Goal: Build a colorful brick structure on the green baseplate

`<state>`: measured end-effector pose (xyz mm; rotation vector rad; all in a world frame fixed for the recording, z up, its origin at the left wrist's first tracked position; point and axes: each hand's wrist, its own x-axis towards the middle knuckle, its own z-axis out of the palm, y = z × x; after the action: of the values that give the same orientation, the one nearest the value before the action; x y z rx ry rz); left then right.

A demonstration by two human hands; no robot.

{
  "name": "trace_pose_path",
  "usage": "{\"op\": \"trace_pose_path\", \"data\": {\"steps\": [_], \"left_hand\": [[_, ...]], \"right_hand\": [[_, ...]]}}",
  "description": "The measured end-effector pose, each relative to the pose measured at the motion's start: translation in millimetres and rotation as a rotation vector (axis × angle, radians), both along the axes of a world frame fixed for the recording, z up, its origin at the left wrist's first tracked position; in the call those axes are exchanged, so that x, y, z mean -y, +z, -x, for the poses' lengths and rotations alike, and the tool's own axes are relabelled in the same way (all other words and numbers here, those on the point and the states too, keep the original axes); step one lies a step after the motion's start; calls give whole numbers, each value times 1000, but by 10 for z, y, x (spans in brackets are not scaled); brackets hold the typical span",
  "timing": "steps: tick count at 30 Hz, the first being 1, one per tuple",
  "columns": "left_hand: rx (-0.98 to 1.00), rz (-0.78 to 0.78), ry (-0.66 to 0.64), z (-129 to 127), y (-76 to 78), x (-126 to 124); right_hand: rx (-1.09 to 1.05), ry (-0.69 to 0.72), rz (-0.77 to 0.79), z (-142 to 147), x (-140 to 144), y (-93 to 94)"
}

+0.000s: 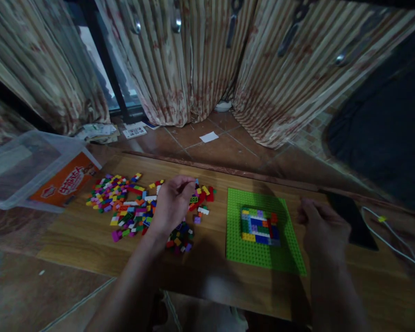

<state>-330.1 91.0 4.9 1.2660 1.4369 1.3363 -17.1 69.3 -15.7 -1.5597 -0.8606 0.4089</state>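
Note:
My left hand (173, 203) hovers over a scattered pile of small coloured bricks (124, 203) on the wooden board, thumb and fingers pinched together; a tiny brick may be between the fingertips, but I cannot tell. To the right lies a green baseplate (242, 249) with a low multicoloured brick build (260, 225) on it. My right hand (323, 228) rests loosely curled just right of the baseplate, holding nothing visible.
A clear plastic tub (24, 166) with an orange label stands at the far left. A dark phone (352, 219) and a white cable (390, 235) lie at the right. Beyond the board (90, 235) are a tiled floor, papers and striped curtains.

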Motion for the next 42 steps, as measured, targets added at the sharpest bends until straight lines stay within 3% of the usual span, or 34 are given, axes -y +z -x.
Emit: {"op": "trace_pose_path", "data": {"steps": [5, 9, 11, 17, 21, 32, 37, 42], "left_hand": [[-11, -19, 32, 40, 28, 18], [34, -56, 66, 74, 53, 10], [62, -80, 95, 86, 53, 2], [84, -103, 123, 100, 52, 2], [85, -117, 115, 108, 54, 9], [81, -86, 112, 102, 68, 5], [82, -76, 131, 84, 65, -10], [78, -52, 142, 74, 62, -17]], "right_hand": [[110, -90, -134, 276, 23, 96], [178, -30, -124, 566, 148, 92], [235, 91, -104, 741, 250, 63], [517, 752, -79, 1221, 462, -37], [573, 936, -20, 1396, 445, -122], [772, 891, 95, 1643, 347, -300], [829, 911, 154, 1717, 297, -275], [680, 930, 74, 1595, 334, -147]]}}
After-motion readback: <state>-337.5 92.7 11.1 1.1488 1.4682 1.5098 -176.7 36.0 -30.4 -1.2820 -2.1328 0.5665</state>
